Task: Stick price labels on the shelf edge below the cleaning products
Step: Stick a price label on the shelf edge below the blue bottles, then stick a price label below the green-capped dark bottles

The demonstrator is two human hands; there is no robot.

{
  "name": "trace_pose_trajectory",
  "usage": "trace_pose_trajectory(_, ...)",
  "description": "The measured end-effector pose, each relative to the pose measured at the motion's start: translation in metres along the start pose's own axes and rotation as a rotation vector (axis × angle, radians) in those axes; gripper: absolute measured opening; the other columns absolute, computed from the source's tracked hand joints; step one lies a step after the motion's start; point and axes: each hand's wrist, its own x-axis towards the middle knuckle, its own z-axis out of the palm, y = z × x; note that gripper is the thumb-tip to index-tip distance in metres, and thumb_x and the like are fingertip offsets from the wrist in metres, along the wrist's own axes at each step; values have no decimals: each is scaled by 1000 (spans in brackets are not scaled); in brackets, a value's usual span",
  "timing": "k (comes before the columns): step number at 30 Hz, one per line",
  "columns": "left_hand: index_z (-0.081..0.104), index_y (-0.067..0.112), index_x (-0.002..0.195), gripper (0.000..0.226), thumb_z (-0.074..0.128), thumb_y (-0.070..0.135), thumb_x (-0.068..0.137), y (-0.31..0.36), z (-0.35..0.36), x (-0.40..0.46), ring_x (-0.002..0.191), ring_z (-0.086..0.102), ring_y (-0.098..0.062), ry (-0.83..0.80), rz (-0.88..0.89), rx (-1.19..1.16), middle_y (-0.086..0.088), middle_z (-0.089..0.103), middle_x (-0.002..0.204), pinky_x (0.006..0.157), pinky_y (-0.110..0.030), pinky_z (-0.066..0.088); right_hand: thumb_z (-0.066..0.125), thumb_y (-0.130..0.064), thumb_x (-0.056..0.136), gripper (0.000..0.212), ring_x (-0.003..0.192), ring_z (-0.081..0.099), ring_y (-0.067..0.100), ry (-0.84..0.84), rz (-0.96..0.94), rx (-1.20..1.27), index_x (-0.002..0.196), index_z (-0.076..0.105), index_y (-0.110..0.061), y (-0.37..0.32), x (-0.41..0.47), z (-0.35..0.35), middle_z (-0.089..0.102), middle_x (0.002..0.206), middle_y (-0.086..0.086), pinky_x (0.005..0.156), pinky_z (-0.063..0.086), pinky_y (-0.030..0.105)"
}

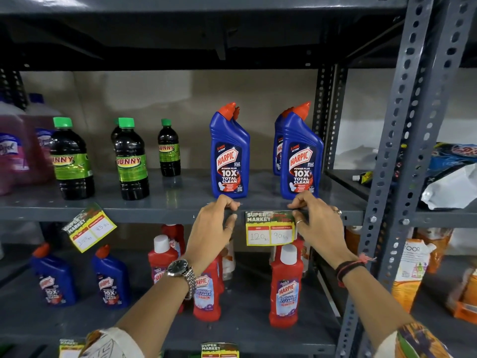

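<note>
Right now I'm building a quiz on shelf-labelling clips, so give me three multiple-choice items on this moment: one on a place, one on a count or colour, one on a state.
1. Where does the price label between the hands sit?
A. on the shelf edge below the blue Harpic bottles
B. on the top shelf
C. on a red bottle

2. What colour are the caps of the Sunny bottles?
A. red
B. green
C. white

3. How does the other label, at left, hang?
A. level
B. tilted
C. fallen to the floor

Answers: 1 A, it hangs from the edge under the blue bottles, with the left hand and right hand at that edge. 2 B, each cap shows green. 3 B, it slants clearly against the edge.
</note>
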Motion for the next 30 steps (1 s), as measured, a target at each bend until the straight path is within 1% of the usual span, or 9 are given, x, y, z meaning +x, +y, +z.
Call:
trace_pose_trajectory(2,51,23,103,18,61,27,88,-13,-16,-4,101,61,-9,14,23,62,6,68,108,92,-34,50,62,-7,82,25,91,61,12,19,28,41,92,50,-25,-1,-1,0,64,90,-11,76,53,41)
trace_pose_trajectory(6,53,23,109,22,57,32,90,-56,-66,-17,103,57,-10,118,59,213,7,66,110,97,-26,31,61,-14,85,22,96,59,9,104,27,130,95,48,-30,-25,0,12,61,95,-16,74,55,42)
trace_pose_trajectory(9,56,19,109,22,51,31,91,-92,-107,-26,105,57,-15,181,63,277,4,65,113,97,-28,30,60,-22,86,20,94,58,11,122,-22,161,97,48,-33,-59,1,32,64,98,-11,75,54,47)
trace_pose_trajectory(13,55,18,104,18,51,27,89,-155,-167,-39,107,58,-22,234,22,291,1,66,116,96,-32,31,60,-24,84,16,95,56,12,87,-66,180,96,53,-31,-122,5,80,66,98,-9,80,48,41)
trace_pose_trajectory(16,55,18,101,17,49,28,89,-200,-209,-43,105,57,-22,198,28,300,1,65,116,93,-29,30,59,-25,85,12,91,58,14,70,-50,228,96,55,-31,-176,7,122,66,96,-8,79,48,40)
trace_pose_trajectory(20,61,21,93,21,46,36,89,-249,-255,-44,106,55,-15,84,80,338,4,65,116,87,-25,30,56,-36,86,15,71,59,12,49,-37,233,101,55,-36,-244,4,175,66,94,-6,68,51,40)
trace_pose_trajectory(24,67,28,87,28,46,47,87,-281,-272,-46,110,56,-20,-65,141,395,6,64,118,89,-34,36,57,-41,86,28,82,61,14,33,-53,159,113,57,-36,-295,4,210,65,103,-3,68,51,32)
trace_pose_trajectory(27,68,30,88,29,50,53,85,-292,-267,-50,112,55,-20,-139,202,398,3,61,125,91,-35,33,60,-37,85,27,96,59,12,34,-69,90,112,60,-35,-319,6,227,67,104,-6,70,47,28)
trace_pose_trajectory(30,68,30,87,24,55,50,84,-297,-259,-51,113,53,-17,-144,219,370,4,58,130,94,-37,34,64,-33,84,23,95,60,14,38,-85,-11,107,64,-30,-332,8,236,70,101,-9,74,47,31)
